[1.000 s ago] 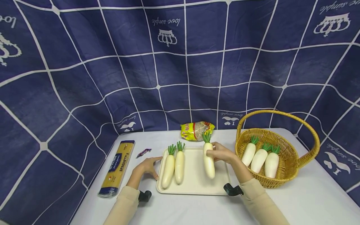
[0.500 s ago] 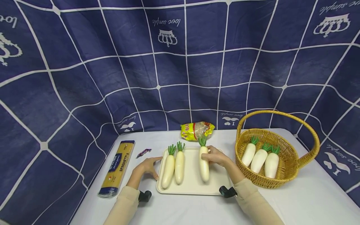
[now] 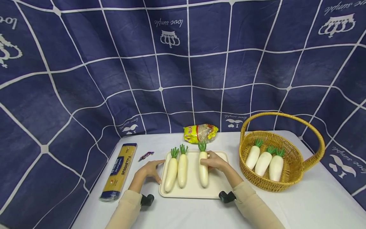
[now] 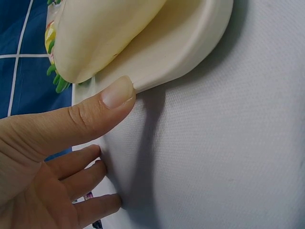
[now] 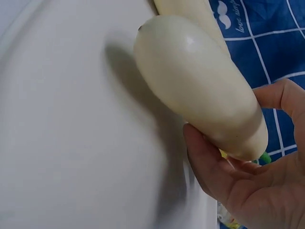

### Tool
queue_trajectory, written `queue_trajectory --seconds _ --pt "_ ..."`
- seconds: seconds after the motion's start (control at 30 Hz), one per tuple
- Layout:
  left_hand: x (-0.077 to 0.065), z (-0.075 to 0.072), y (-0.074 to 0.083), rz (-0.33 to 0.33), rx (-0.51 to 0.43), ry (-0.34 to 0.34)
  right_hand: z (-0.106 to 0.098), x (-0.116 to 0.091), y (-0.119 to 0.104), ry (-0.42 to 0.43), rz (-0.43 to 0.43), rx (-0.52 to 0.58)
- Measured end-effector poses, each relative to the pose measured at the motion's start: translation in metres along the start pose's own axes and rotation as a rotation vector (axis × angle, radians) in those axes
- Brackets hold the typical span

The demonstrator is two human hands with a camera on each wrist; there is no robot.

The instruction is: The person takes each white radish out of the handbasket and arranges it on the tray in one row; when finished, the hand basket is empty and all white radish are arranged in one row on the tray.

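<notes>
A white radish [image 3: 203,171] with a green leafy top is gripped by my right hand [image 3: 215,161], thumb on one side and fingers on the other. In the right wrist view the radish [image 5: 200,86] casts a shadow on the cream tray [image 5: 71,143] below it. Two more white radishes lie side by side in the left half of the tray [image 3: 194,193], the outer radish [image 3: 171,175] and the inner radish [image 3: 182,171]. At the tray's left edge, my left hand [image 3: 149,169] touches the rim with its thumb [image 4: 112,98], its fingers extended and spread over the tablecloth.
A wicker basket [image 3: 294,159] with a tall handle stands at the right, holding three shorter radishes. A spaghetti packet [image 3: 119,170] and a small purple-wrapped candy [image 3: 146,156] lie left of the tray. Behind the tray is a yellow snack bag [image 3: 197,133]; a blue checked curtain [image 3: 177,76] hangs behind.
My right hand has moved left and lower with the radish, from the tray's right part toward its middle. The left hand has stayed at the tray's edge.
</notes>
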State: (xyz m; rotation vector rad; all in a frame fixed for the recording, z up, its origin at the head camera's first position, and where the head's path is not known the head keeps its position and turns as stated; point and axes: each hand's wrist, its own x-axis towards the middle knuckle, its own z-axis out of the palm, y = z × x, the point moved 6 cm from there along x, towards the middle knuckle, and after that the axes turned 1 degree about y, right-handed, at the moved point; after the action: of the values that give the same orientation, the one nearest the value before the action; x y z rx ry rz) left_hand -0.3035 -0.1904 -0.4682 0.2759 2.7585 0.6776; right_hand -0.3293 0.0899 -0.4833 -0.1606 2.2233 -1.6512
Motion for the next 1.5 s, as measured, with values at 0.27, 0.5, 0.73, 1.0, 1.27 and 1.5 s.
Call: queue_trajectory --seconds 0.27,0.5,0.73,1.0,1.27,1.5 --pt "0.000 0.001 0.000 -0.006 -0.013 -0.002 0.004 0.002 0.004 0.003 0.018 -0.036" --pt "0.002 0.001 -0.002 -0.004 -0.008 -0.001 0.006 0.000 0.002 0.019 0.051 -0.043" --pt "0.001 0.001 -0.002 0.010 0.004 0.000 0.007 0.000 -0.001 0.055 0.054 -0.105" --pt "0.000 0.000 -0.001 0.004 -0.002 -0.002 0.017 0.002 -0.004 0.052 0.060 -0.118" --pt "0.000 0.001 -0.002 0.003 -0.007 -0.001 0.031 0.007 -0.006 0.031 0.043 -0.083" --pt "0.001 0.001 -0.002 -0.004 -0.011 -0.003 0.040 0.008 -0.006 0.031 0.030 -0.073"
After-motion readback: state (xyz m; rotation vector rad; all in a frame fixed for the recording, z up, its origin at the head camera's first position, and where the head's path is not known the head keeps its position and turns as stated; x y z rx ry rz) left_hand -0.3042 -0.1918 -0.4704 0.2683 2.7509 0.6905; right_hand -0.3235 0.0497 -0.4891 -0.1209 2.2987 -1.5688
